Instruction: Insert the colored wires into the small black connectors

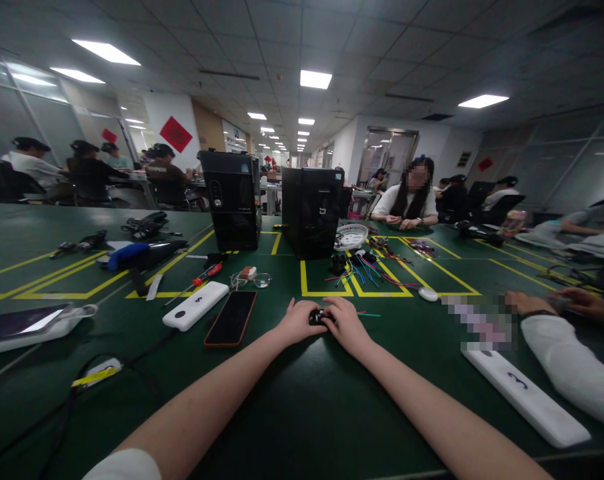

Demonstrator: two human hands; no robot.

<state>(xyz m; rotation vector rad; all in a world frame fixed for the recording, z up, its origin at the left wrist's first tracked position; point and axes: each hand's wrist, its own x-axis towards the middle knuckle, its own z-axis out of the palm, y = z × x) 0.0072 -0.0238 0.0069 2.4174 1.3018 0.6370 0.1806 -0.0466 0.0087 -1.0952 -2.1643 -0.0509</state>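
Observation:
Both hands meet over the table's middle around a small black part (pixel 317 317), its details too small to make out. My left hand (pixel 299 321) is closed on its left side, with the thumb and fingers curled round it. From the right, my right hand (pixel 345 323) pinches the same part. Thin pink and green wires (pixel 371 314) stick out beyond the right hand; whether they join the part is hidden. Left of my hands lies a dark phone (pixel 231 319) with an orange-brown edge.
Two black computer towers (pixel 235 200) stand ahead. Loose coloured wires (pixel 365 270), a white basket (pixel 351 236), glasses (pixel 252 279), a red screwdriver (pixel 207 273) and a white power bank (pixel 196 307) lie around. Another white power bank (pixel 525 390) sits right, near another person's sleeve (pixel 567 360).

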